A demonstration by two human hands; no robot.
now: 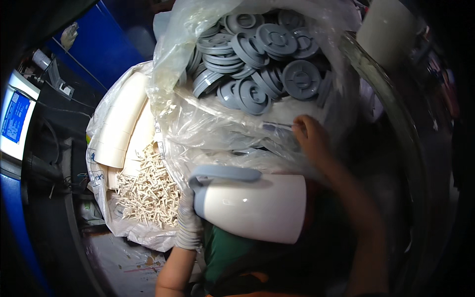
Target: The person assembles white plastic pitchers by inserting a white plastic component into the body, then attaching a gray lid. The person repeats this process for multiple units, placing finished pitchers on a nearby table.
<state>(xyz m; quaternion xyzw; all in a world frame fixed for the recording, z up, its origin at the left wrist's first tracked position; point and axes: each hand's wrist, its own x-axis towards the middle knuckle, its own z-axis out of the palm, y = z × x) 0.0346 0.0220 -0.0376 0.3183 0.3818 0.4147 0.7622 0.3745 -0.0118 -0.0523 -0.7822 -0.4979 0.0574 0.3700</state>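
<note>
The gloved left hand (189, 225) holds the grey-collared end of a white jug (255, 208) lying sideways; the right hand (309, 134) pinches a thin, blurred strip (278, 125) over a clear bag (210, 123). Grey lids (277, 39) crowd that bag's far edge; cream pegs (148, 190) heap toward a white sack's (148, 240) near edge

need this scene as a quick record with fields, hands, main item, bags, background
left hand: gloved, at the grey-blue end of the white jug; fingers mostly hidden
right hand: bare, appears to pinch a thin item, too blurred to identify
jug position: on its side, grey-blue handle uppermost
far bag: clear plastic bag with grey round lids
left bag: white bag with small cream pieces and curved cream panels
background: lit screen at far left
</note>
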